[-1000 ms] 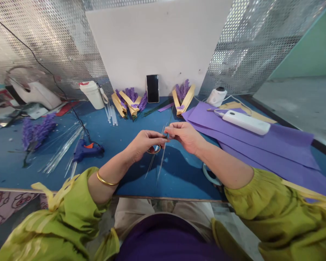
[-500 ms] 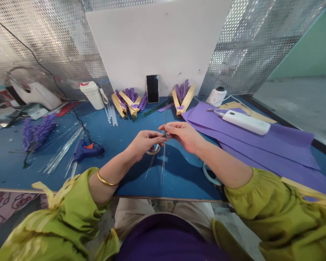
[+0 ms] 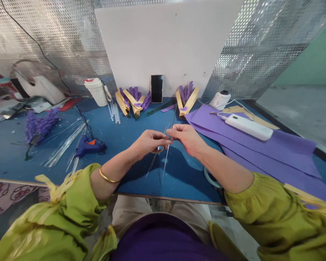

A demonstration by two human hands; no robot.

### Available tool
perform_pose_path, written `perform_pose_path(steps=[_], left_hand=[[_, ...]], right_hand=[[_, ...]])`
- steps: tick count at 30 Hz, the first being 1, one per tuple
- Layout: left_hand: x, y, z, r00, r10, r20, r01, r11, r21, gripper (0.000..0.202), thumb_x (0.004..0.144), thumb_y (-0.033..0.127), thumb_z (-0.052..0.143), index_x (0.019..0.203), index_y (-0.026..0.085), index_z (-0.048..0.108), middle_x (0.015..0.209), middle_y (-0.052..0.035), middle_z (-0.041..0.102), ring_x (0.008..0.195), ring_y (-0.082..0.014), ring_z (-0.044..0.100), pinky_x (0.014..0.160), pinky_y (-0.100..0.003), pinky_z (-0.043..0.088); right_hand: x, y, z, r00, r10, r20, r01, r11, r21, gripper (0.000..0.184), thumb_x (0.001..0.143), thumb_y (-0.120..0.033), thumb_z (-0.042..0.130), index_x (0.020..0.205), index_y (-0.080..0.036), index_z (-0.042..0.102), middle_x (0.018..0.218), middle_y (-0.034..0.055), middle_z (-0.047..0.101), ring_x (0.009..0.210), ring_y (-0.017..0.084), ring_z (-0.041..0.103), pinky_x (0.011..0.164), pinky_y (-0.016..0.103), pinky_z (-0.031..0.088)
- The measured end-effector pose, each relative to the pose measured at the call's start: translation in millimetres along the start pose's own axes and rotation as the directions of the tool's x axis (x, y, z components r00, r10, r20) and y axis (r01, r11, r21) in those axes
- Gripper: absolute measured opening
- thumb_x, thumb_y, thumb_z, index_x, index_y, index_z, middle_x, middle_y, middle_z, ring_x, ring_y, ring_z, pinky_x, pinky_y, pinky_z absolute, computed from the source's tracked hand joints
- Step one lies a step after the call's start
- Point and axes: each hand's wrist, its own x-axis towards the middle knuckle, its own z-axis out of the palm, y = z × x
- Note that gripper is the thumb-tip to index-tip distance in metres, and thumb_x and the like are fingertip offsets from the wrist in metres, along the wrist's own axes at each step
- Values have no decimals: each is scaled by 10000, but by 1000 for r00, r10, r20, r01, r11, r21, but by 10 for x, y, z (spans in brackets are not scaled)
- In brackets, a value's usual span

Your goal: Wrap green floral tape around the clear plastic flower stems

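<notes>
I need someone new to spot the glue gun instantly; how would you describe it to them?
On the blue table, look left of the person's left hand to the bundle of clear strands. Just right of them lies the glue gun. Its chunky dark blue body and bright orange part set it apart from those thin, colourless strands.

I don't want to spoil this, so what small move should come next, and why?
Perhaps twist the thin strands slightly with your right hand, while your left hand steadies them: both hands pinch close together with clear ends slanting below, and a ring-shaped roll, possibly tape, is at the left hand, hinting at wrapping.
</notes>
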Motion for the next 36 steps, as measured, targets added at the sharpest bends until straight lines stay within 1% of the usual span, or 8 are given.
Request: perform_pose_path(steps=[7, 10, 12, 16, 22, 26, 32, 36], left_hand=[[9, -23, -8, 1000, 6, -23, -6, 1000, -15, 284, 668, 392, 755, 759, 126, 711, 641, -12, 600, 504, -59, 453, 484, -209, 322], [19, -31, -14, 998, 43, -48, -45, 998, -42, 292, 681, 406, 747, 763, 128, 718, 656, -23, 608, 566, -74, 490, 521, -209, 350], [23, -38, -18, 994, 89, -63, -92, 994, -61, 280, 695, 400, 738, 767, 130, 721, 682, -32, 622, 618, -81, 509, 564, -209, 374], [17, -37, -21, 995, 77, -60, -81, 994, -72, 283, 692, 410, 736, 725, 130, 705, 686, -26, 622, 597, -76, 487, 563, -219, 371], [2, 5, -27, 998, 47, -38, -48, 999, -15, 303, 686, 417, 733, 732, 119, 706, 661, -24, 624, 585, -76, 488, 561, -220, 359], [6, 6, -31, 1000, 30, -6, -30, 1000, -2, 269, 691, 386, 728, 781, 133, 720, 686, -24, 641, 609, -85, 513, 571, -216, 366], [10, -9, -27, 1000, 31, 5, -31, 1000, -2, 232, 681, 347, 738, 764, 131, 721, 680, -31, 647, 637, -99, 534, 621, -234, 393], [12, -21, -17, 998, -4, -65, 2, 999, -43, 297, 638, 388, 769, 769, 127, 713, 657, -13, 610, 580, -84, 476, 544, -232, 333]], right_hand=[[9, -8, -21, 997, -55, -46, 53, 997, -52, 372, 648, -457, 765, 533, -184, 541, 562, -29, 480, 579, 105, 403, 603, 286, 327], [7, -23, -31, 999, -13, 33, 12, 999, 39, 294, 703, -480, 719, 722, -187, 694, 620, -12, 537, 605, 111, 438, 628, 287, 365], [1, -31, -28, 994, 15, 106, -26, 994, 104, 289, 714, -454, 718, 834, -192, 730, 694, 4, 591, 634, 112, 470, 663, 292, 391], [-8, -26, -19, 990, 10, 138, -35, 983, 178, 153, 689, -331, 752, 691, -187, 703, 739, 5, 631, 639, 102, 492, 685, 290, 403], [2, -4, -19, 993, -18, 113, -3, 984, 178, 273, 700, -298, 748, 527, -174, 576, 614, -11, 565, 593, 105, 482, 627, 283, 366], [6, 6, -15, 999, -20, 37, 16, 993, 115, 342, 667, -338, 773, 499, -179, 521, 540, -34, 473, 549, 98, 416, 588, 282, 323], [1, 10, -20, 999, -41, -19, 41, 999, 8, 368, 645, -400, 785, 506, -183, 523, 542, -33, 460, 568, 105, 408, 579, 280, 306], [9, -3, -30, 999, -29, 25, 28, 999, 38, 285, 690, -434, 746, 614, -182, 638, 589, -18, 509, 589, 107, 423, 605, 284, 342]])
